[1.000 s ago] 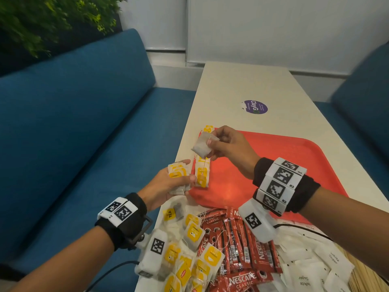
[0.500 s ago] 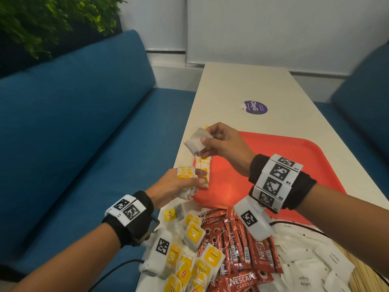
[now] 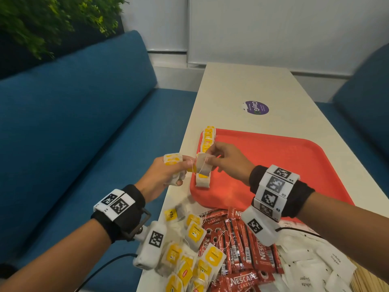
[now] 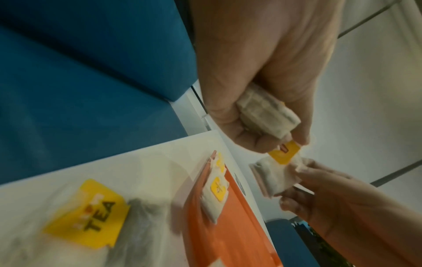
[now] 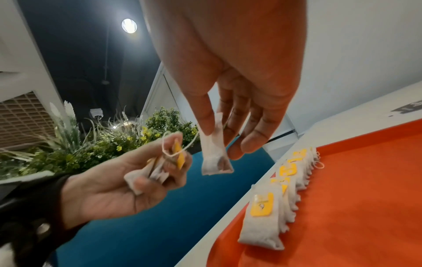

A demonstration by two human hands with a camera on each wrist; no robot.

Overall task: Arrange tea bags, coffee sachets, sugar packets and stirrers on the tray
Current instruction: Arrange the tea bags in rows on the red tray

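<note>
My right hand (image 3: 209,160) pinches one white tea bag (image 3: 203,167) by its top, above the left edge of the red tray (image 3: 273,165). The bag (image 5: 215,153) hangs from thumb and forefinger, and its string loops to a yellow tag (image 5: 179,155) at my left hand's fingers. My left hand (image 3: 182,168) grips a small bundle of tea bags (image 3: 173,160), also seen folded in its palm (image 4: 267,115). A row of tea bags (image 3: 207,140) with yellow tags lies along the tray's left edge (image 5: 274,207).
On the white table (image 3: 242,85) near me lie loose tea bags (image 3: 189,249), red coffee sachets (image 3: 237,245), white sugar packets (image 3: 315,260) and wooden stirrers (image 3: 366,279). A purple sticker (image 3: 255,107) is beyond the tray. Blue sofas flank the table.
My right hand has lowered its tea bag towards my left hand. The left hand has risen a little to meet it, so the two now almost touch.
</note>
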